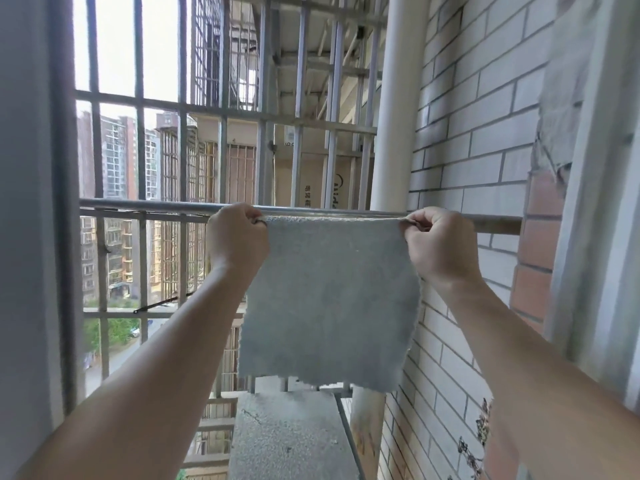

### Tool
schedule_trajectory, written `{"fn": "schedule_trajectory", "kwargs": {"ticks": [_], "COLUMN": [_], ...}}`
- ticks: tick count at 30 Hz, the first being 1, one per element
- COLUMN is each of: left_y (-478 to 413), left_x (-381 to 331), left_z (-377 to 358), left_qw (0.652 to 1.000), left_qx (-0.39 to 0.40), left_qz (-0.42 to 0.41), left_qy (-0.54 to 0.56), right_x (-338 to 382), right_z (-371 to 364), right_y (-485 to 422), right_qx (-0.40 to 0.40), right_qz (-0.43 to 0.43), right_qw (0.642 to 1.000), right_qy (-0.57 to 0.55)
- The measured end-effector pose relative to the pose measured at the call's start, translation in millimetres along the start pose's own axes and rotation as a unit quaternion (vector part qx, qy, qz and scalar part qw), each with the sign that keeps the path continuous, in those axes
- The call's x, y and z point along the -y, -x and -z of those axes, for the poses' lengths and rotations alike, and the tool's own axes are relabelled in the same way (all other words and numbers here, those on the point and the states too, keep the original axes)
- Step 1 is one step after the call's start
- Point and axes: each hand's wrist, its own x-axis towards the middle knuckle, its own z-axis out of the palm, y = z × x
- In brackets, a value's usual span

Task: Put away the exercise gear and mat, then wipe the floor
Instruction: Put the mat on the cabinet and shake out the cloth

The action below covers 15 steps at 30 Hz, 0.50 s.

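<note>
A grey-blue cleaning cloth hangs flat from its top edge, level with a horizontal metal rail outside the window. My left hand pinches the cloth's top left corner. My right hand pinches the top right corner. Both arms reach out through the window opening. Whether the cloth drapes over the rail or is only held against it, I cannot tell. No exercise gear or mat is in view.
Metal security bars enclose the space ahead and to the left. A white drainpipe and a white tiled wall stand at the right. A concrete ledge lies below the cloth. Window frame edges flank both sides.
</note>
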Motion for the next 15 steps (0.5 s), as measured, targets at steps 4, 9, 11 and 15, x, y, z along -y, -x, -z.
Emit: {"fn": "schedule_trajectory", "kwargs": {"ticks": [4, 9, 11, 15], "left_y": [-19, -45, -56, -77], "left_x": [-11, -16, -17, -17], "left_z": [-15, -34, -41, -52], "left_qw": [0.999, 0.999, 0.998, 0.997], "left_qx": [0.001, -0.009, -0.013, -0.012], "left_qz": [-0.001, -0.022, -0.036, -0.064], "left_qy": [0.034, 0.045, 0.042, 0.046], "right_x": [9, 13, 15, 15], "right_z": [1, -7, -11, -18], "right_y": [-23, -53, -62, -78], "right_qx": [-0.022, -0.047, -0.053, -0.054], "right_qz": [0.024, 0.048, 0.056, 0.070], "right_qw": [0.999, 0.997, 0.996, 0.995], "right_qy": [0.021, 0.039, 0.046, 0.051]}}
